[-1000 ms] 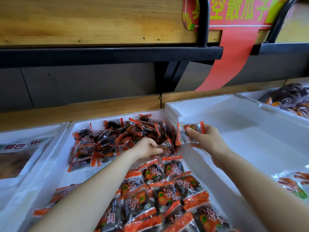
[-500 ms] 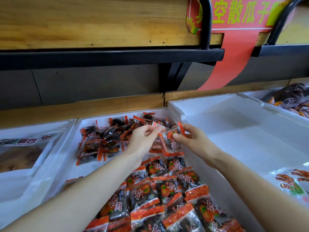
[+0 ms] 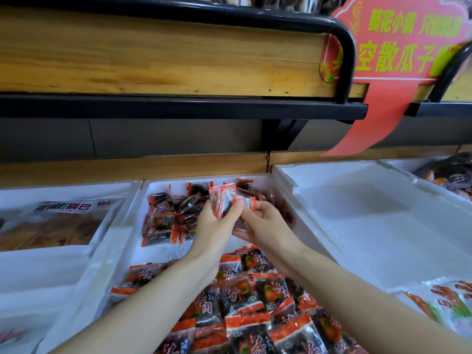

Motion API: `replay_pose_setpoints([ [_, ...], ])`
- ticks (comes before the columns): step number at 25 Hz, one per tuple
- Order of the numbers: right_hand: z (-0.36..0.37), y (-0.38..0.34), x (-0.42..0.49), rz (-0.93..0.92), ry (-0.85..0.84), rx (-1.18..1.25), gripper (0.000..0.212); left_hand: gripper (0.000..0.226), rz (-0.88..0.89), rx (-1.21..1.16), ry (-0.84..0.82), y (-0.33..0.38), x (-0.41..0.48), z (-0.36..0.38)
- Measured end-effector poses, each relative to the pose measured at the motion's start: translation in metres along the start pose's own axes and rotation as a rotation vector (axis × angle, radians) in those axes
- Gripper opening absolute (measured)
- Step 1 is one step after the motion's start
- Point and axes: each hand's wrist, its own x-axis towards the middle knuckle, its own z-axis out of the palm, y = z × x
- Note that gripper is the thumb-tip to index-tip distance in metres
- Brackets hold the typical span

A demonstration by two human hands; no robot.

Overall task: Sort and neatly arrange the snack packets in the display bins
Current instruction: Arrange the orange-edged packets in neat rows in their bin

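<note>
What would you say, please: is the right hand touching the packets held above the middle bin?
Touching. The head view shows the right hand pinching the orange edge of the packets, which the left hand also grips.

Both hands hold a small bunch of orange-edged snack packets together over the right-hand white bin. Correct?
Not quite. The head view shows the left hand and right hand holding the orange-edged snack packets together over the middle bin, among its matching packets, not over the right-hand bin.

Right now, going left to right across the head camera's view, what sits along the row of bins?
Large clear bag of tan crisps → small orange-and-black snack packets → wide white foam bin → dark brown wrapped packets.
</note>
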Motion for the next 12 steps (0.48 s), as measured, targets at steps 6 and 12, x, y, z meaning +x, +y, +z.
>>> replay_pose_setpoints([
  [6, -0.044, 0.008, 0.041, -0.158, 0.244, -0.71, 0.026, 0.013, 0.027, -0.057, 0.065, 0.013, 0.014, -0.034],
  [12, -0.084, 0.052, 0.09, 0.048, 0.293, -1.06, 0.051, 0.01, 0.062, -0.049, 0.017, 0.018, 0.018, -0.06],
])
